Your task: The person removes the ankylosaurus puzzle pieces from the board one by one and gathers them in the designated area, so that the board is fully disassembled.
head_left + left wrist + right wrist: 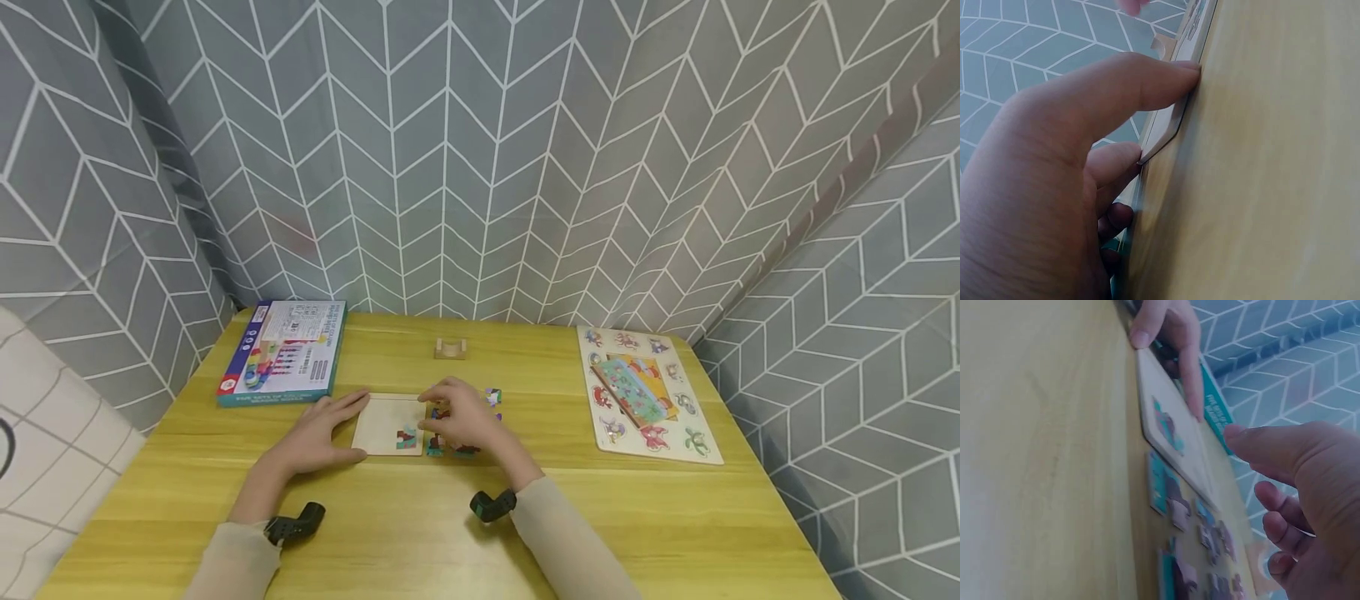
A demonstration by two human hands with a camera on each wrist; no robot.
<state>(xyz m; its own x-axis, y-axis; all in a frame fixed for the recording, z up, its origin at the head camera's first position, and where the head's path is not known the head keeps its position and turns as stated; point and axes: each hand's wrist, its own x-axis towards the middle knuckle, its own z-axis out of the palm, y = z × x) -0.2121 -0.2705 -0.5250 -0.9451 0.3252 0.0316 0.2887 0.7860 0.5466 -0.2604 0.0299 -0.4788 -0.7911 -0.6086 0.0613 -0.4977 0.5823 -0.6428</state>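
Observation:
A small pale wooden puzzle board (375, 422) lies on the table with one jigsaw piece (406, 438) in its near right corner. My left hand (315, 437) holds the board's left side, its thumb at the near corner and a finger at the far one; the left wrist view shows the thumb (1172, 81) against the edge. My right hand (467, 414) hovers over the board's right edge and several loose jigsaw pieces (1166, 487), partly hiding them in the head view. Thumb and fingers of that hand (1329, 494) stand apart, with nothing visible between them.
At the back left lies a puzzle box (288, 354). A small notched wooden block (450, 348) sits near the table's back edge. To the right, a larger picture board (611, 433) carries a colourful flat puzzle (633, 390). A patterned curtain (480, 167) hangs behind.

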